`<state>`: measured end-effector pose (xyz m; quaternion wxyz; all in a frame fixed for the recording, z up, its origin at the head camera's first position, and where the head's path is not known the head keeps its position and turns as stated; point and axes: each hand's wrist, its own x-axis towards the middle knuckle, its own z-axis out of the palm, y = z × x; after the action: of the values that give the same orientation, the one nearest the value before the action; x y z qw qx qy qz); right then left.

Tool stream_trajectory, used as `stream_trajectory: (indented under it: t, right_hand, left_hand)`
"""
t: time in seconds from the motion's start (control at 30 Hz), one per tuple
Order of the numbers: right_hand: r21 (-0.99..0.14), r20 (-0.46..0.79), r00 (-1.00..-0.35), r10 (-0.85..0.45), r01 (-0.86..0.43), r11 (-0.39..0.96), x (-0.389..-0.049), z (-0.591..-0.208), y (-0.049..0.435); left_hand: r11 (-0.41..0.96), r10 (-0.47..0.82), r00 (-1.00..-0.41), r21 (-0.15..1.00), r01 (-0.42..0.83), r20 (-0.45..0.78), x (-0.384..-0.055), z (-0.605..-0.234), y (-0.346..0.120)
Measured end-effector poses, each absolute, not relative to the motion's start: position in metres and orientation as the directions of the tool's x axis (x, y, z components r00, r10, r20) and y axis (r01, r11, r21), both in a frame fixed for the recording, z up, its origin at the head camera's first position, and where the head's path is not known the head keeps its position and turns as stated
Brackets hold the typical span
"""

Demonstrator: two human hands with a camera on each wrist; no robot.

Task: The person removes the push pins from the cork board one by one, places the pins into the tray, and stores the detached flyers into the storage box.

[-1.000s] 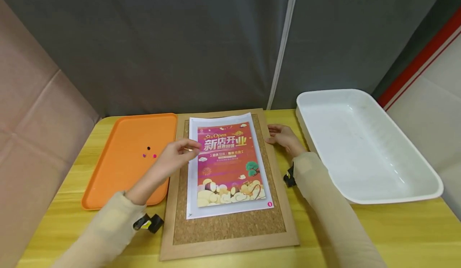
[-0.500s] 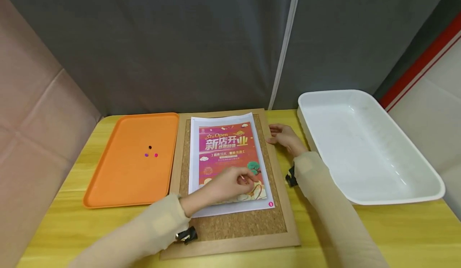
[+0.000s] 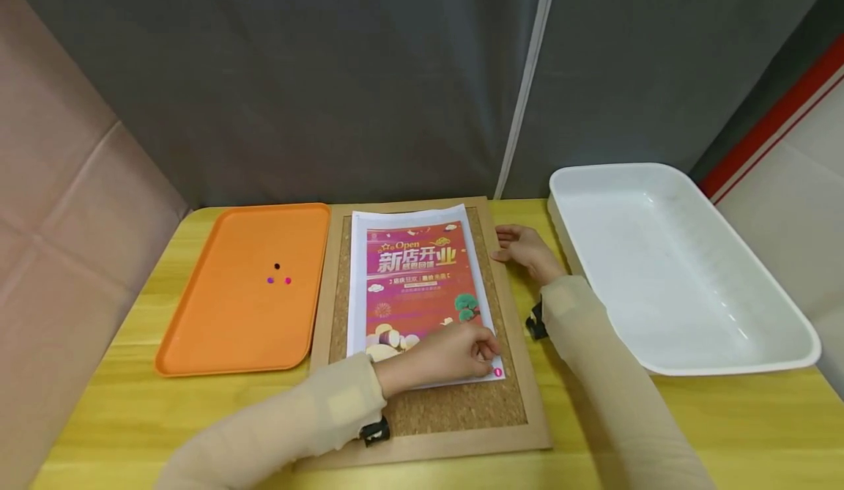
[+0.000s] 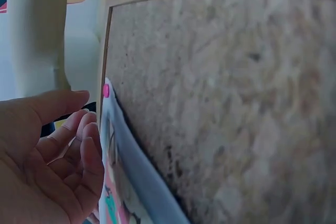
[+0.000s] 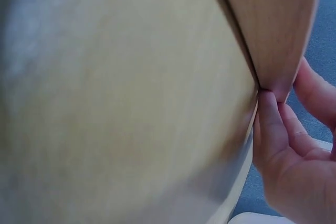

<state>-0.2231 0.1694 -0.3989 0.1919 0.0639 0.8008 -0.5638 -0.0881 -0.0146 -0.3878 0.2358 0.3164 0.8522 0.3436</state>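
Observation:
A wood-framed cork board (image 3: 461, 411) lies on the table, with a red-and-purple printed poster (image 3: 415, 296) flat on it. My left hand (image 3: 448, 354) hovers over the poster's lower right corner, fingers loosely bent. Beside those fingertips, a pink pushpin (image 4: 106, 91) sits in that corner, and nothing shows between thumb and fingers in the left wrist view. At the board's right side, my right hand (image 3: 525, 252) holds the wooden frame (image 5: 273, 35), thumb near its upper face and fingers against its side. My left forearm covers part of the poster's bottom edge.
An orange tray (image 3: 231, 329) stands to the left, bearing a black pin (image 3: 277, 266), a purple pin (image 3: 270, 280) and a pink pin (image 3: 288, 280). On the right is a large white basin (image 3: 666, 270). A grey curtain (image 3: 330, 87) hangs behind the table.
My left hand has swept from the poster's upper left side down and right to its lower right corner. My right hand stays at the frame's edge.

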Motion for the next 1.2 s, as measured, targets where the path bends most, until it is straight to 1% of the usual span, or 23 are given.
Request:
stream_trajectory:
  t: [0.13, 0.27, 0.43, 0.67, 0.8, 1.2]
  right_hand:
    - [-0.879, -0.378, -0.918, -0.123, 0.314, 0.359, -0.223, -0.398, 0.169]
    - [-0.877, -0.38, -0.917, -0.122, 0.315, 0.362, -0.222, -0.397, 0.169]
    - [-0.878, -0.382, -0.916, -0.119, 0.32, 0.355, -0.224, -0.398, 0.169]
    - [-0.881, -0.378, -0.916, -0.133, 0.311, 0.357, -0.223, -0.399, 0.17]
    - [-0.876, -0.391, -0.912, -0.122, 0.328, 0.354, -0.223, -0.399, 0.17]
    - [-0.872, -0.4, -0.909, -0.113, 0.34, 0.353, -0.225, -0.4, 0.17]
  left_hand:
    - [0.584, 0.71, -0.678, 0.696, 0.418, -0.189, -0.088, -0.389, -0.01]
    - [0.615, 0.718, -0.669, 0.626, 0.48, -0.191, -0.087, -0.39, -0.004]
    - [0.648, 0.705, -0.678, 0.576, 0.498, -0.208, -0.084, -0.389, -0.001]
    - [0.66, 0.692, -0.692, 0.57, 0.49, -0.206, -0.082, -0.389, -0.001]
    - [0.661, 0.686, -0.697, 0.581, 0.474, -0.212, -0.08, -0.388, -0.001]
    - [0.646, 0.705, -0.688, 0.555, 0.524, -0.171, -0.081, -0.388, 0.0]
